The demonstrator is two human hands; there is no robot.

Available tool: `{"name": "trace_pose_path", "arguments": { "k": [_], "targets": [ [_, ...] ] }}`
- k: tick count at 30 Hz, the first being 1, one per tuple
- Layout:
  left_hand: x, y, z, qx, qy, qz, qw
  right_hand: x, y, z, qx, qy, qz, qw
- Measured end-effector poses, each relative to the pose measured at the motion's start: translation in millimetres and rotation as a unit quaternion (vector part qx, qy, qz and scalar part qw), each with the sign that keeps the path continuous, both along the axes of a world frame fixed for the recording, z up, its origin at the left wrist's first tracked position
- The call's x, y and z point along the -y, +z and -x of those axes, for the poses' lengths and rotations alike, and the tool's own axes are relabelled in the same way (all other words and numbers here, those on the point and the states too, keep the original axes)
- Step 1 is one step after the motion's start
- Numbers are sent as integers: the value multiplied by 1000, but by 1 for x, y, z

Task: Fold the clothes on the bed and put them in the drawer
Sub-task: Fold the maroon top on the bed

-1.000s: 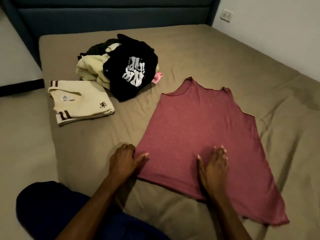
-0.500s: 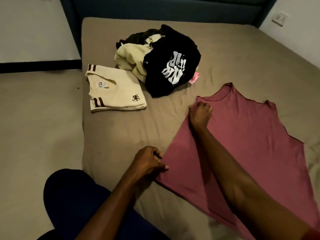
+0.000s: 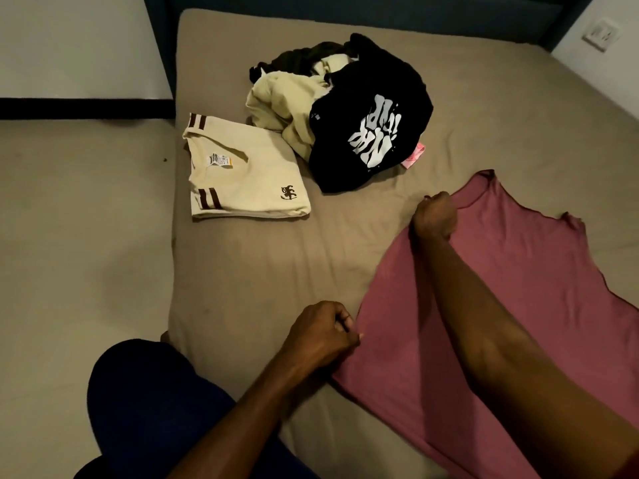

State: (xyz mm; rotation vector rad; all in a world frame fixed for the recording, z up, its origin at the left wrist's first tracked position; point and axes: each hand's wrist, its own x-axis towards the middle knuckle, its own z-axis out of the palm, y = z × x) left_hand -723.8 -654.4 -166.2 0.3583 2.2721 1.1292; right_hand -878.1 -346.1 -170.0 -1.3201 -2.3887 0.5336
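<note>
A dusty-pink sleeveless top (image 3: 539, 271) lies spread on the bed (image 3: 242, 271) at the right. My left hand (image 3: 323, 335) pinches its near left edge, close to the hem corner. My right hand (image 3: 434, 216) reaches across and grips the same left edge up by the shoulder strap, lifting it slightly. A folded cream shirt with brown stripes (image 3: 245, 174) lies flat at the left of the bed. Behind it sits an unfolded pile: a black printed shirt (image 3: 373, 126), a cream garment (image 3: 283, 102) and darker clothes.
A small pink item (image 3: 415, 157) peeks from under the black shirt. A dark blue headboard (image 3: 345, 8) runs along the far side. A wall socket (image 3: 601, 36) is at the upper right. My knee in dark blue (image 3: 145, 402) rests at the bed's near edge.
Both hands went from pressing flat on the pink top to gripping its left edge; the right hand moved up to the shoulder. The view has shifted left.
</note>
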Motion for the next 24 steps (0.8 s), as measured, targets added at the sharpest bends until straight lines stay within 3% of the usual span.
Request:
{"name": "trace_pose_path", "arguments": {
  "k": [4,8,10,14,18,21,24],
  "targets": [
    [-6,23,-17,-10,-21,-65,998,-22,16,-20,-125,2,80,989],
    [-33,44,-51,-65,-76,-88,991,-59,38,-66,-194,-12,70,979],
    [-52,47,-74,-103,-107,-77,986,-83,45,-98,-199,-27,51,978],
    [-98,39,-129,-168,-185,7,968,-134,27,-163,-172,-63,116,976],
    [-128,32,-163,-135,-262,103,950,-145,7,-192,-152,-15,169,974],
    [-134,33,-171,-123,-256,123,951,-147,14,-189,-133,28,124,983],
    [-138,30,-171,-110,-213,81,967,-162,12,-183,-149,17,108,983]
  ]
}}
